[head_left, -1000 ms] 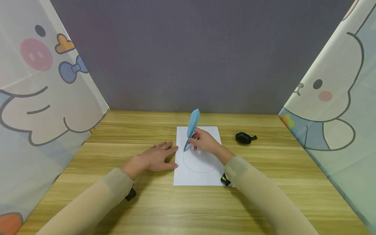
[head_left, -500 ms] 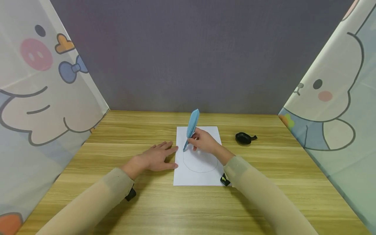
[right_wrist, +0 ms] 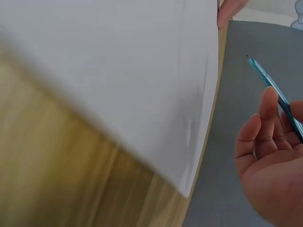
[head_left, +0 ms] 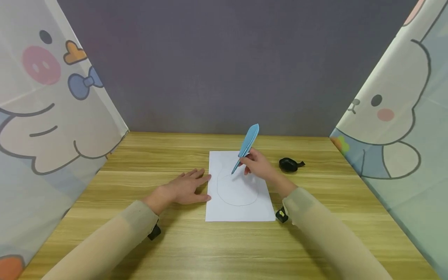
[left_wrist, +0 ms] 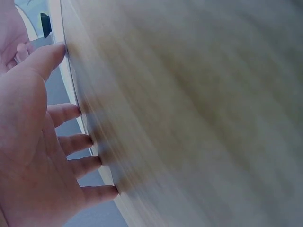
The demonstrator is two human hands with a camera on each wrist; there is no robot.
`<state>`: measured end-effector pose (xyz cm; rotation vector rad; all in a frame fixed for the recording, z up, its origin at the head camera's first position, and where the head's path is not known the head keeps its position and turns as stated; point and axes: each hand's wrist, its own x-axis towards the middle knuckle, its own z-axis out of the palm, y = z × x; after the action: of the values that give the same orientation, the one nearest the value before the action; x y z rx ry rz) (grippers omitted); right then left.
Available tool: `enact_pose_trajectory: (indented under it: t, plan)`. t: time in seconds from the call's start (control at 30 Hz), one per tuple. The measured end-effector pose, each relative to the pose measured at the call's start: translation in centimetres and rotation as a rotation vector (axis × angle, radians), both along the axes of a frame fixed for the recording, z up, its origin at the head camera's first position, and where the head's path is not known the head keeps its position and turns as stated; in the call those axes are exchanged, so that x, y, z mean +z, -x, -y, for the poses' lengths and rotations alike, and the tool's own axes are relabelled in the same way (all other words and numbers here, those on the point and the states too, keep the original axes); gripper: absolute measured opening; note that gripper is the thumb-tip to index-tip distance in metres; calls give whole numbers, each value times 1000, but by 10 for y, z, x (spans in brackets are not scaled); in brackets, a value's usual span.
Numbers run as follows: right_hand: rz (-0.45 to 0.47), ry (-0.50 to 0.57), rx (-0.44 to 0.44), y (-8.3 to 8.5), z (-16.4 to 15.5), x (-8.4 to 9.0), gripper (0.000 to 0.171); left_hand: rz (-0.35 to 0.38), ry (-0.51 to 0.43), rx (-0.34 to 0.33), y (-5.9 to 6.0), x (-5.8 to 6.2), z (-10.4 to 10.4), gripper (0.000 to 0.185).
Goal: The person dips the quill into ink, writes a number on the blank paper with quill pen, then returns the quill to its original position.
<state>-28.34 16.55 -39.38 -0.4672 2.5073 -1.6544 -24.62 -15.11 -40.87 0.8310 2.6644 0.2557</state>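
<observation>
My right hand [head_left: 260,165] pinches a blue pen [right_wrist: 265,75] with a broad, feather-shaped top [head_left: 249,139]. Its bare writing tip points down-left over the white paper [head_left: 241,213], and in the right wrist view a gap shows between tip and sheet. A thin, rounded outline, roughly a circle, is drawn on the paper; the tip overlaps its upper edge in the head view. My left hand [head_left: 185,188] lies flat with fingers spread on the wooden table, thumb and forefinger right at the paper's left edge. The left wrist view shows its fingertips [left_wrist: 97,161] touching the tabletop.
A small black oval object [head_left: 289,165] with a short tab lies right of the paper, near my right hand. The wooden table [head_left: 168,249] ends at a grey back wall [head_left: 227,77]. Cartoon-printed cloths [head_left: 388,155] hang along both sides.
The right hand has shifted right with the pen, whose tip went from the outline's left side toward its upper middle. More of the outline now shows. The left hand stays in place.
</observation>
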Motion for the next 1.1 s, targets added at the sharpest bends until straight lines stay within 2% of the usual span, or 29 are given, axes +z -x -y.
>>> enact_pose_trajectory:
  t: [0.37, 0.53, 0.8, 1.1]
  plan:
    - [50, -69, -20, -14, -46, -2, 30, 10, -17, 0, -1, -1, 2, 87]
    - [77, -43, -43, -21, -64, -3, 34, 4, -12, 1, 0, -1, 2, 88]
    - [59, -42, -77, -36, -90, 0, 36, 12, -16, 1, -2, 2, 1, 87]
    - [42, 0, -78, -42, -112, 0, 37, 4, -11, 0, 0, 0, 3, 87]
